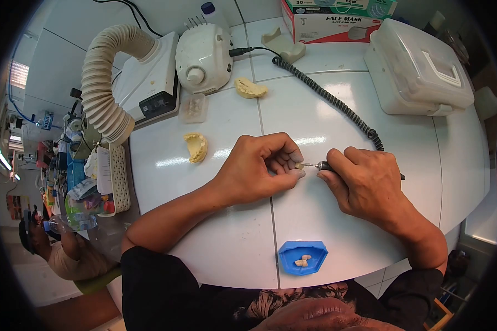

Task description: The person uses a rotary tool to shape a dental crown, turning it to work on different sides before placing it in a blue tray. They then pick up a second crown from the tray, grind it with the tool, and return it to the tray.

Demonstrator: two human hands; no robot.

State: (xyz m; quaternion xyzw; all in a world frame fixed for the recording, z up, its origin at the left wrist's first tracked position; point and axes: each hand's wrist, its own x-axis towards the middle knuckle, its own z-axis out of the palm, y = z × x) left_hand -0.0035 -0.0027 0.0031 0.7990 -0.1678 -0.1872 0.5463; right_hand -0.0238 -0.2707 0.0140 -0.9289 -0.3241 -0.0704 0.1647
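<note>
My left hand [259, 168] pinches a small pale dental piece [299, 165] between thumb and fingertips; the fingers cover most of it. In my right hand [364, 182] is a black rotary handpiece [324, 165], gripped like a pen. Its thin metal bur points left, with the tip right at the pale piece. A coiled black cord [337, 99] runs from the cream micromotor unit [204, 58] to behind the right hand. Nearer my body, a blue tray [287, 266] holds several small tooth-coloured pieces [302, 261]. One yellow dental cast [195, 147] lies left of my left hand.
Another yellow cast [250, 88] and a small clear box [194, 108] lie near the motor unit. A ribbed hose [96, 83] arches at the left. Far right stands a lidded plastic case [419, 69], beside a face mask box [331, 26]. Another person [74, 251] sits at far left.
</note>
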